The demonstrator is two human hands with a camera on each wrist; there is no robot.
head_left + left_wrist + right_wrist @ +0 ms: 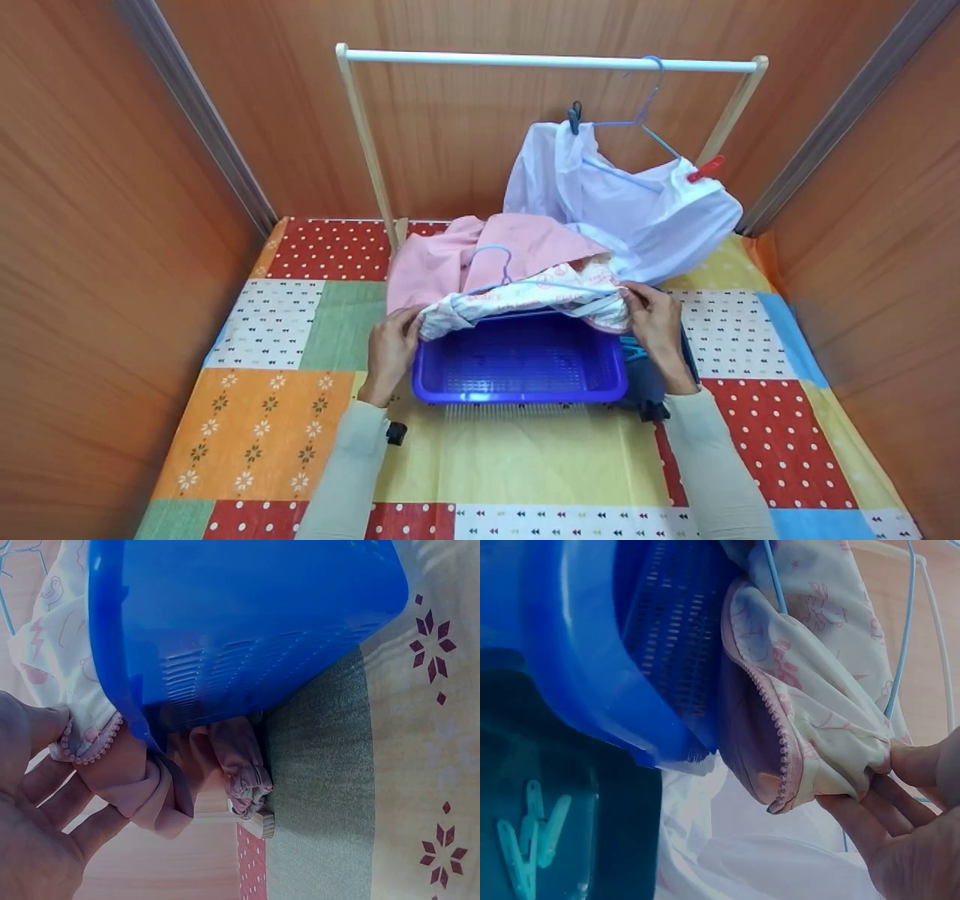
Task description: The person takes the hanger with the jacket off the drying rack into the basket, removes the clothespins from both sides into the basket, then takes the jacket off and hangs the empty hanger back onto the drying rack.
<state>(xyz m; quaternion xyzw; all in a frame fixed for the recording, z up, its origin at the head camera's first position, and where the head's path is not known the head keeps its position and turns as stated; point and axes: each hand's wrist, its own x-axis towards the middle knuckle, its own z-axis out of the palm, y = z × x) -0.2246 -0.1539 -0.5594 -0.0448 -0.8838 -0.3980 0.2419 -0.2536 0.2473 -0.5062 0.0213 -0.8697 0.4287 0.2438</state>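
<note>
A pink zip-up jacket (pixel 442 259) with a white, pink-printed lining (pixel 517 298) lies across the far side of a blue plastic basket (pixel 521 396). A light-blue hanger (pixel 508 278) sits in the jacket, its hook upright above the lining. My left hand (pixel 391 346) pinches the jacket's left end, with thumb and fingers at the zip edge (pixel 94 746). At the opposite end my right hand (pixel 657 324) pinches bunched lining between thumb and fingers, beside the zip (pixel 784 739). The jacket spans between both hands.
Behind stands a drying rack with a white bar (pixel 487 58). A white garment (pixel 637 202) hangs there on a blue hanger, with a black clip (pixel 574 118) and a red clip (pixel 705 169). A dark bin (pixel 626 795) with teal clothespins (pixel 526 847) stands right of the basket.
</note>
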